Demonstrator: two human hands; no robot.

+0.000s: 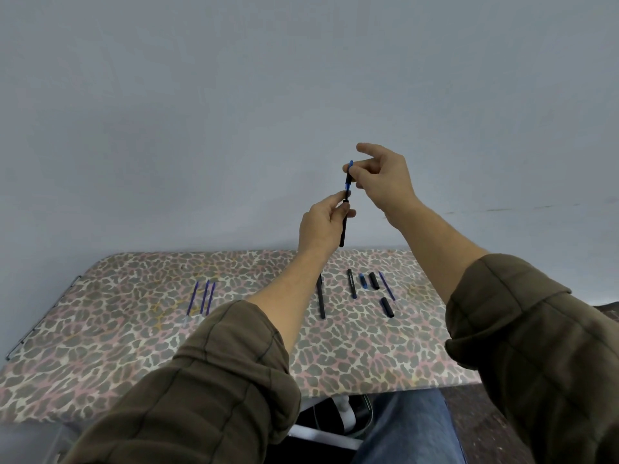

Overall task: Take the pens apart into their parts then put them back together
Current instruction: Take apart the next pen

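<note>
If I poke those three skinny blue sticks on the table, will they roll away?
Probably a little: the refills look thin and round, but the patterned cover may slow them. Being so thin, they likely feel light and bend easily.

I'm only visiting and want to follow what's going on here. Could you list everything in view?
held pen: one, black with blue parts, upright in the air between both hands
grouped refills: three, blue, side by side on the table's left part
single refill: one, blue, farthest right on the table
pen bodies: two, black, on the table right of the middle
short caps: two, black, near the single refill
small piece: one, blue, between a pen body and a cap
table: one, leopard-print cover
wall: grey-blue, behind the table
left hand: grips the held pen's lower part
right hand: pinches its upper end
sleeves: two, olive-brown
jeans: blue, below the table edge
</note>
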